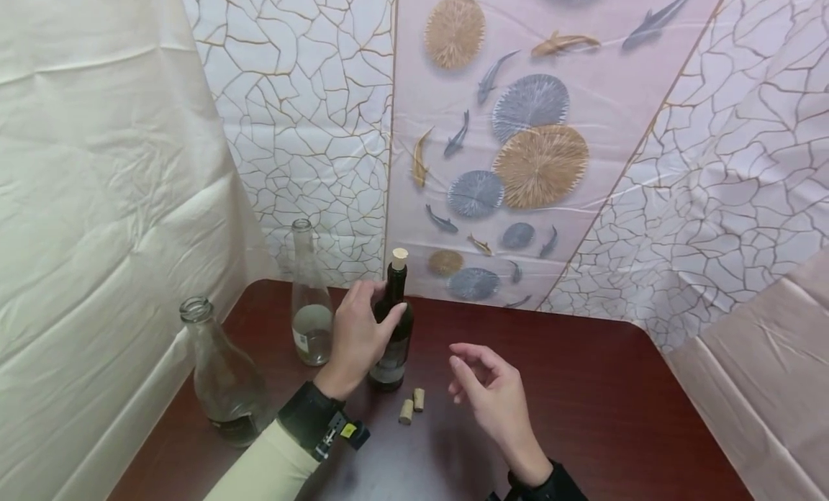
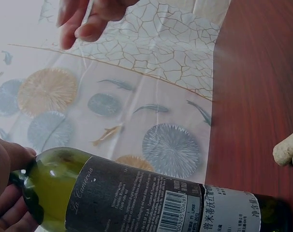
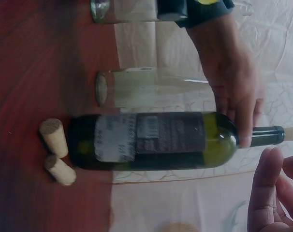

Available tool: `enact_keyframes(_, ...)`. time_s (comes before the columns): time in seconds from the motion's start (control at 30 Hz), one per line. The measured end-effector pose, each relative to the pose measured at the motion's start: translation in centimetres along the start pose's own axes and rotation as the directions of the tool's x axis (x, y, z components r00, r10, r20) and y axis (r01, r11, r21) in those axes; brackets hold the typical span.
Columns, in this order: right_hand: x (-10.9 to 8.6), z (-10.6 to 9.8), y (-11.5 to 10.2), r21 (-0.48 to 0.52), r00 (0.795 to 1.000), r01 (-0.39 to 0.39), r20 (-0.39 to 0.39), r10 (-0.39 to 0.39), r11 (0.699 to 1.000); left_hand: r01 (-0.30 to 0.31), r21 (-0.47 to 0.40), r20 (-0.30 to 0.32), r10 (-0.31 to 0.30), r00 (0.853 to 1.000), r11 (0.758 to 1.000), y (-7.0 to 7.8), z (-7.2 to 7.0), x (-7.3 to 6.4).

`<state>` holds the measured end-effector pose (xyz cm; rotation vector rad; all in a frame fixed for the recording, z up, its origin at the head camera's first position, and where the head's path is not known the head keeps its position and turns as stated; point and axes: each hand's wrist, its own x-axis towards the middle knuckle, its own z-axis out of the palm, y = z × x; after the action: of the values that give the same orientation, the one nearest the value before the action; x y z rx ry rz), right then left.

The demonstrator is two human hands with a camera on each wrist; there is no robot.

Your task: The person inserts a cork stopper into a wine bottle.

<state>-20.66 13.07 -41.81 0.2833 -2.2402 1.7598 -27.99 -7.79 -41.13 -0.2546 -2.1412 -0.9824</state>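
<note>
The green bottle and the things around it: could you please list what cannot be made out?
Part of the green bottle: head view, behind the left hand.
Some fine print on the dark label: left wrist view, too small; right wrist view, blurred.
Far ends of loose corks: left wrist view, cut off by the right edge.

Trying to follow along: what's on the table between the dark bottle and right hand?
In the head view, two corks sit on the table between the dark bottle and the right hand, nearer the bottle.
</note>
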Motion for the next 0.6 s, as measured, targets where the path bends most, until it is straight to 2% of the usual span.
enact_keyframes(0.3,-0.8,0.8,1.7,0.054,0.994,-0.103,-0.017,0.104,0.993,0.020,-0.015,0.017,-0.019,1.000,1.000,-0.3,1.4,0.9)
enact_keyframes(0.6,-0.9,1.1,2.6,0.066,0.988,-0.153,0.012,0.152,0.986,0.037,-0.021,0.031,-0.037,0.999,0.999,-0.6,2.5,2.0)
